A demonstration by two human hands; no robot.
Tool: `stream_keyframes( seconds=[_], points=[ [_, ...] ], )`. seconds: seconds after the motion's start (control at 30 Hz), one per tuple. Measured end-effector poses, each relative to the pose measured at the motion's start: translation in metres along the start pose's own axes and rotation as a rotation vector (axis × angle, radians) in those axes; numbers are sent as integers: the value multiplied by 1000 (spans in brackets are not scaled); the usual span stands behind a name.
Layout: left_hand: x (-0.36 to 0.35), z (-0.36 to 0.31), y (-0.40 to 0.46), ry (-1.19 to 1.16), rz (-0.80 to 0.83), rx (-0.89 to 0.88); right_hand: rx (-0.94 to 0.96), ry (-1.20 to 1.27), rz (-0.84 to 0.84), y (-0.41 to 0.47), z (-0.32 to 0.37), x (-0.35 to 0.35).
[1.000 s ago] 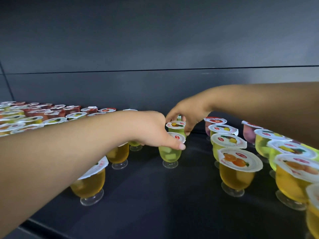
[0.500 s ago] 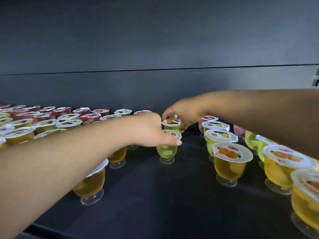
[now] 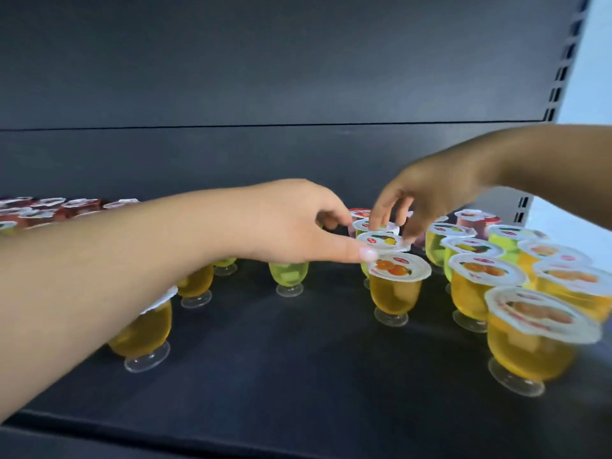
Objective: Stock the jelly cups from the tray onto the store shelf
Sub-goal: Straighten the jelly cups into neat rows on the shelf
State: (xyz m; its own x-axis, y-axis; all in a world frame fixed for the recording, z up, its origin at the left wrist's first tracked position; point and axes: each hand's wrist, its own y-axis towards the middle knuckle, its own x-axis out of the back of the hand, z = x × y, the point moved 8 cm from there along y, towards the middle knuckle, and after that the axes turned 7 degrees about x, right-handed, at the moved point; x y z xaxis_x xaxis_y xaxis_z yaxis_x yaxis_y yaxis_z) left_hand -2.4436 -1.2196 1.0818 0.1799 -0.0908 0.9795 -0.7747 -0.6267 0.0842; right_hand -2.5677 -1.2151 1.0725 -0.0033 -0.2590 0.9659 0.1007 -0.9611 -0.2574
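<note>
Many footed jelly cups stand on the dark shelf (image 3: 298,376). My left hand (image 3: 291,223) reaches in from the left, fingers loosely apart, above a green jelly cup (image 3: 288,275) that stands on the shelf; its thumb tip points right, next to an orange jelly cup (image 3: 395,288). My right hand (image 3: 427,193) comes in from the right with spread fingertips over the lids of a lemon-label cup (image 3: 382,241) and the cup behind it (image 3: 364,225). Neither hand grips a cup. No tray is in view.
Rows of yellow and green cups (image 3: 480,286) fill the right side, with a large orange one (image 3: 536,342) nearest. Under my left forearm stand more yellow cups (image 3: 145,329). Red cups (image 3: 79,207) line the far left. The shelf's back panel (image 3: 298,154) rises behind.
My left hand has let go of the green cup and slid right. My right hand has left the cup behind it and moved right over the neighbouring row. The view has turned right.
</note>
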Motion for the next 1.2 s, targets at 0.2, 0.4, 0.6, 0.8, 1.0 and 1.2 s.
stream_keyframes(
  seconds=[0.2, 0.4, 0.6, 0.8, 1.0, 1.2],
  points=[
    [-33, -40, 12, 94, 7, -43, 27, -27, 4, -18, 7, -13],
    [-42, -49, 18, 40, -31, -10, -2, -220, -3, -1, 8, -21],
    [-36, -17, -1, 46, 120, 52, 21, -202, 35, 3, 5, -22],
    [-25, 20, -25, 70, 156, 171, 61, -132, 42, 1, 12, -23],
    [-16, 34, -27, 143, 116, 254, 132, 84, 74, -10, 31, -26],
    [-15, 39, -21, 173, 112, 260, 287, 145, 113, -32, 80, -33]
  ],
)
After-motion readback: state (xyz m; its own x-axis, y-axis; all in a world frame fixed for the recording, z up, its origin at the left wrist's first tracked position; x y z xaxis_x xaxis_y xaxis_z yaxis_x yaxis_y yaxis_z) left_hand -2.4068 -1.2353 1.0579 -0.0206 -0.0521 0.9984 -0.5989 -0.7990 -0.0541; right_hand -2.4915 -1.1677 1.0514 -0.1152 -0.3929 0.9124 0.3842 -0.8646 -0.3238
